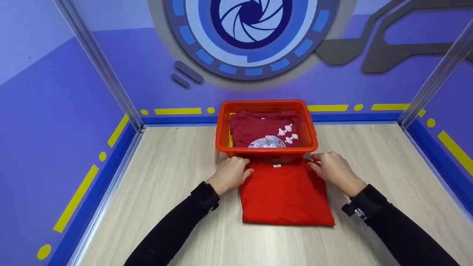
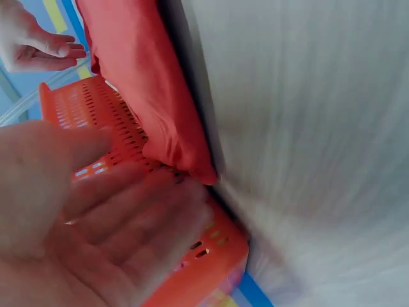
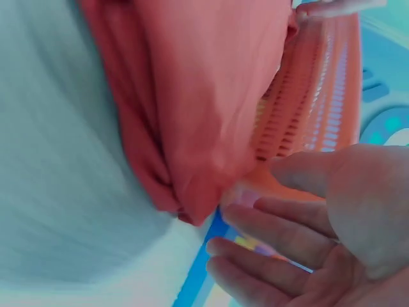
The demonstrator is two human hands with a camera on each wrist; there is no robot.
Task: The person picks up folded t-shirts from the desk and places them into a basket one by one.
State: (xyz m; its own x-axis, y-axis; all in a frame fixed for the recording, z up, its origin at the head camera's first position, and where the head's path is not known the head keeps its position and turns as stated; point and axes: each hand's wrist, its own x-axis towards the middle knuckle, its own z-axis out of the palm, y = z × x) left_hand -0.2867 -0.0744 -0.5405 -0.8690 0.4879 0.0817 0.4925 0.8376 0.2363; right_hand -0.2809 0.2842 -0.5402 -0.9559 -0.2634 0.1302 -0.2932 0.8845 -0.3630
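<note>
A folded red T-shirt (image 1: 286, 197) lies flat on the table, its collar edge against the front of a red plastic basket (image 1: 266, 150). At the shirt's upper left corner is my left hand (image 1: 230, 173); in the left wrist view its fingers (image 2: 137, 214) are blurred and loosely extended beside the cloth. My right hand (image 1: 337, 170) is by the upper right corner. Its relaxed, spread fingers (image 3: 281, 233) show in the right wrist view, close to the folded corner with no cloth between them. Inside the basket lies a folded maroon T-shirt (image 1: 255, 127) with printed pictures.
Yellow cloth (image 1: 231, 138) shows along the basket's left inner side. The basket stands near the blue and purple back wall (image 1: 166, 92). Side walls bound the wooden table (image 1: 177, 155) at left and right.
</note>
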